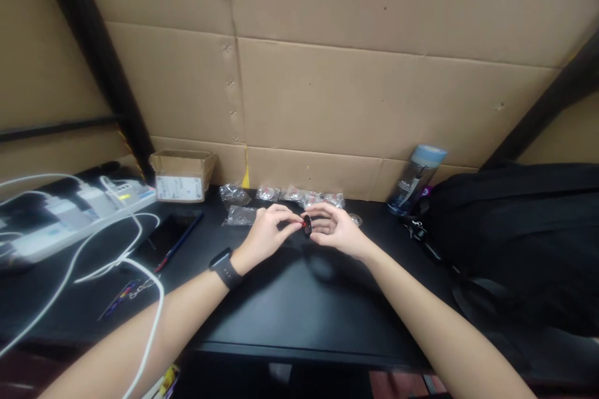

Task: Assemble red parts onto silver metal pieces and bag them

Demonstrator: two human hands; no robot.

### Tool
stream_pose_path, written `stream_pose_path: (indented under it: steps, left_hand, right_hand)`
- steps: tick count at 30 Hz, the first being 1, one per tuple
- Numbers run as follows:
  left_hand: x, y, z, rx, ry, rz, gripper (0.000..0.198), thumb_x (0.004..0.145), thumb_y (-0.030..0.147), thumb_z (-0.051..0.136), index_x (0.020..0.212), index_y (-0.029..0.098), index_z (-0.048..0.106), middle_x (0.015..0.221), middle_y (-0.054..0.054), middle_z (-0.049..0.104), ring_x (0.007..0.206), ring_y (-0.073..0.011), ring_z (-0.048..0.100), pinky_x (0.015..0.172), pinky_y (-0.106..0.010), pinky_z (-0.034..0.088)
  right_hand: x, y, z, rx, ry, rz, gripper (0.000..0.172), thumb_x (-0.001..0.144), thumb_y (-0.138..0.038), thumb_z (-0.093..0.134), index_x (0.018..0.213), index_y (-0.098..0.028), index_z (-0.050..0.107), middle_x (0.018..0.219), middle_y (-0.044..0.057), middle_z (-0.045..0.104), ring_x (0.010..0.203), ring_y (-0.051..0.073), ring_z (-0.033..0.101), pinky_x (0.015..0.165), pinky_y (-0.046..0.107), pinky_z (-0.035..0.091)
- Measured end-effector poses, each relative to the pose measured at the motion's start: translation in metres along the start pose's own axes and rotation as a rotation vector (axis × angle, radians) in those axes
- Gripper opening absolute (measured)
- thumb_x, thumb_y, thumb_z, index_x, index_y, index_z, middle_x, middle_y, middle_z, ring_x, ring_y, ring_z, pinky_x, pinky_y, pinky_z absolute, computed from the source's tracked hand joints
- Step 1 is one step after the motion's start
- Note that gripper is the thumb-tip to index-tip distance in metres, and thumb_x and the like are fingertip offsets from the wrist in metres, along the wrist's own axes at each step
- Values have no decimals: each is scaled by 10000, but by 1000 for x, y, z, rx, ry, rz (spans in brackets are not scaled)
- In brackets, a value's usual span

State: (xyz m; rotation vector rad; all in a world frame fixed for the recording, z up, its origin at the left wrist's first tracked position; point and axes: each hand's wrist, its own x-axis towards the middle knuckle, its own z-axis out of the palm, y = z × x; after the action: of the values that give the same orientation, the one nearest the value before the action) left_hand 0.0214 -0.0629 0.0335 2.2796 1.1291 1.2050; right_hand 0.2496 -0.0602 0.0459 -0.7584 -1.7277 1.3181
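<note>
Over the black table, a small round black disc (307, 228) stands on edge between my two hands. My right hand (342, 234) holds it by the rim, with the thumb below and the fingers curved behind. At the disc's left face, my left hand (269, 230) pinches a tiny red piece (303, 224) between thumb and fingertips. Too little of the red piece shows to tell its kind, or whether it is joined to the disc. Just behind the hands lie several clear plastic packets (268, 193), some with small round items inside. An empty-looking clear bag (239, 216) lies left of my left hand.
A power strip (79, 215) with plugs and white cables fills the left side, beside a dark phone (168, 240) and a keychain (122, 297). A small cardboard box (180, 187) stands behind. To the right are a water bottle (414, 181) and a black bag (528, 243).
</note>
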Motion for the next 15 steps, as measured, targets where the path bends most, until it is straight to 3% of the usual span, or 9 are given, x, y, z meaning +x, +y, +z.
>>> stream_pose_path:
  steps: [8,15]
  left_hand:
    - [-4,16,0,153,76,100,124,972,319,650,989,270,762,1038,-20,756,1122,-222,589,930,-392,302]
    - [-5,16,-2,264,83,219,131,997,311,616,972,256,732,1028,-11,780,1137,-231,581,902,-409,250]
  right_hand:
    - [-2,-2,8,91,3,-23,574,709,-158,850,1225,-259,620,1262,83,651,1065,209,699,951,409,597]
    - [-3,-1,10,99,17,-45,575,708,-179,860,1226,-266,626,1307,92,646,1090,231,697,975,443,590]
